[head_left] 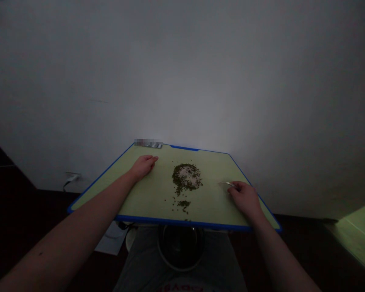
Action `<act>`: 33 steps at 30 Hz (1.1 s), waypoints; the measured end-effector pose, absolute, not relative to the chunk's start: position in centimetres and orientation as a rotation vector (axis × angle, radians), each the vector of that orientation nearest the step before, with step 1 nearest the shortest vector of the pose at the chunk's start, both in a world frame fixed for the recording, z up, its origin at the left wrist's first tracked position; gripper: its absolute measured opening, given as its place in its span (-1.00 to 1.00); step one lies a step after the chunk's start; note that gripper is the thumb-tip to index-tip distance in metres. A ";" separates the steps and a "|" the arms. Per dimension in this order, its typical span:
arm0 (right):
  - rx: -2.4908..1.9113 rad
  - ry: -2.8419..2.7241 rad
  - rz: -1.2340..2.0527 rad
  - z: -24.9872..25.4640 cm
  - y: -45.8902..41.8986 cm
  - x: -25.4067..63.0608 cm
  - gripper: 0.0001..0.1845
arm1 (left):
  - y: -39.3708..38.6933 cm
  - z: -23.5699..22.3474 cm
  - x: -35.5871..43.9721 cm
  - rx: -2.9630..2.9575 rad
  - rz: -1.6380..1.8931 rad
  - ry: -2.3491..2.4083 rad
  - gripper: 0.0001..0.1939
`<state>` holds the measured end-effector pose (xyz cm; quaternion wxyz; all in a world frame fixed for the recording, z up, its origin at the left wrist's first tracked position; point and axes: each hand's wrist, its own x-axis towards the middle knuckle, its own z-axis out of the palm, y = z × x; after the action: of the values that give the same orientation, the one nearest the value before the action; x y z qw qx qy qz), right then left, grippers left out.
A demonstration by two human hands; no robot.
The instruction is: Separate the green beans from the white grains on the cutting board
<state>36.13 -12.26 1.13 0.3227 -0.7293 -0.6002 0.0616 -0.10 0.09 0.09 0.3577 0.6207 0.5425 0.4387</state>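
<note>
My left fingers lie loosely open and empty on the green board, while my right fingers pinch a small pale tool, its tip aimed toward the heap of green seeds near the board's middle, with a few strays nearer me.

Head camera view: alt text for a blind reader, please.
Small dark green grains ring a whitish patch on a pale green, blue-rimmed board. The left hand rests on it; the right hand pinches a small pale item.
</note>
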 end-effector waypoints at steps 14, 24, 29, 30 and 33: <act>-1.830 -1.730 0.150 0.4 -11.5 32.8 -0.71 | 0.1 0.1 -0.1 1.617 1.123 1.417 -0.59; -1.703 -1.745 0.286 1.1 -10.7 33.2 -0.71 | 0.2 -0.1 -0.3 1.635 1.132 1.403 -0.57; -1.414 -2.040 0.485 1.7 -12.3 29.1 -0.75 | 0.2 -0.1 -0.2 1.620 1.145 1.396 -0.58; -1.402 -2.078 0.463 1.8 -12.3 28.4 -0.75 | 0.3 -0.2 -0.2 1.611 1.144 1.396 -0.59; -1.399 -2.131 0.399 1.9 -12.0 27.4 -0.74 | 0.5 -0.4 -0.3 1.595 1.140 1.394 -0.59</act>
<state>27.40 -11.97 1.95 0.2770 -0.5209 -0.7937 0.1484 -0.25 0.45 -0.36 0.3597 0.6185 0.5408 0.4423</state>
